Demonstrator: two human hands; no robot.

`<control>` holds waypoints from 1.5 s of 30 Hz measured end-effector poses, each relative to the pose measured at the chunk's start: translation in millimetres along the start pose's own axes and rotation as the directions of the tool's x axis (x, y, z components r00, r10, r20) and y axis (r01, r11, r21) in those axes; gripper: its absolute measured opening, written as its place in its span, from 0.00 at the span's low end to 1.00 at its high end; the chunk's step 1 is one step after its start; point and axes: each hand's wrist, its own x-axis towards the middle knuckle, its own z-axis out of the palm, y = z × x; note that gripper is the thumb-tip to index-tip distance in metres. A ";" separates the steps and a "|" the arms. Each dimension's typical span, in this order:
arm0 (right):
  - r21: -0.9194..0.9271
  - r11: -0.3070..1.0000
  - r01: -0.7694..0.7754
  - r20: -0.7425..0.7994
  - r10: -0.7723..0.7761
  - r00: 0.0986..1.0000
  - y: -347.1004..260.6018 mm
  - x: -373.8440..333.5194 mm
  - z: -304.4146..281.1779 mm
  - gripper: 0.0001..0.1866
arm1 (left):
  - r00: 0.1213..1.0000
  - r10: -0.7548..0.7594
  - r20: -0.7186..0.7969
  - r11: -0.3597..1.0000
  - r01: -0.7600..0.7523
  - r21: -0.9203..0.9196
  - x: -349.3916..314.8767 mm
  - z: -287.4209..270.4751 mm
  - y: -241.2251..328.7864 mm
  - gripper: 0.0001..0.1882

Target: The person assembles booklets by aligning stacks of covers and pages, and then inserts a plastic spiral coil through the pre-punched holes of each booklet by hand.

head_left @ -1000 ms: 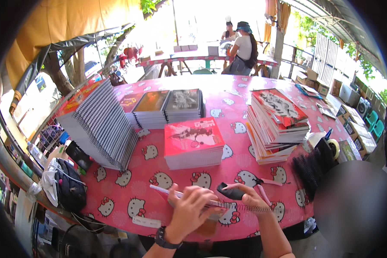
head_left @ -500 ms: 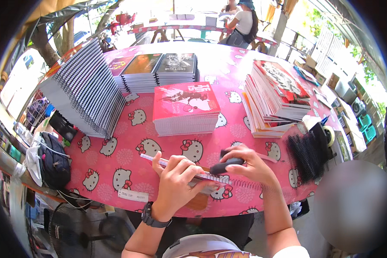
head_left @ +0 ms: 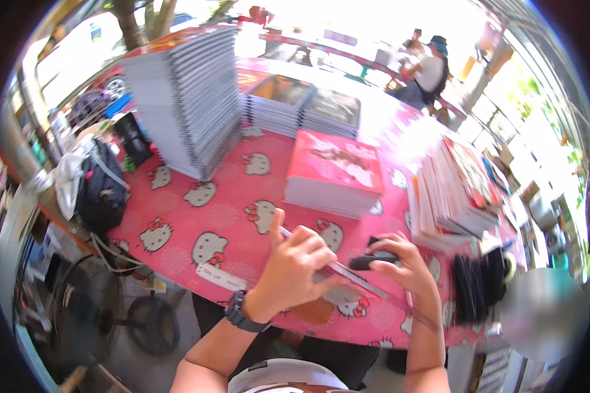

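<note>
Fingers of your left hand [head_left: 296, 267] grip a thin book [head_left: 356, 279]; your right hand [head_left: 410, 263] grasps a black tool [head_left: 368, 262].
Over the pink table [head_left: 235, 240], the book trails a spiral coil [head_left: 421, 316]; your tool, farther off a second ago, now lies beside its edge, presumably within working reach.

Two hands [head_left: 295, 267], one booklet [head_left: 349, 275], one black tool [head_left: 372, 261], one wristwatch [head_left: 239, 310]. One worktop [head_left: 183, 223]: one tall spiral-bound stack [head_left: 196, 105], three low stacks [head_left: 275, 114], one red-covered stack [head_left: 334, 187], one mixed stack [head_left: 447, 196], one paper strip [head_left: 221, 277]. Two people [head_left: 431, 73].
</note>
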 end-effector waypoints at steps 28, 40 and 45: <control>0.198 0.979 0.041 0.002 -0.042 0.999 -5.4 35.4 19.0 0.27 | 0.778 -0.624 -0.072 0.428 0.263 -0.865 -33.8 15.9 -36.5 0.28; 0.341 0.938 0.059 0.113 -0.103 0.988 -17.8 48.2 35.6 0.27 | 0.718 -0.691 -0.081 0.336 0.221 -0.915 -34.8 16.8 -33.1 0.24; 0.563 0.793 0.232 0.129 -0.361 0.924 -33.7 49.4 34.4 0.27 | 0.755 -0.655 -0.035 0.305 0.222 -0.926 -34.4 13.1 -38.5 0.22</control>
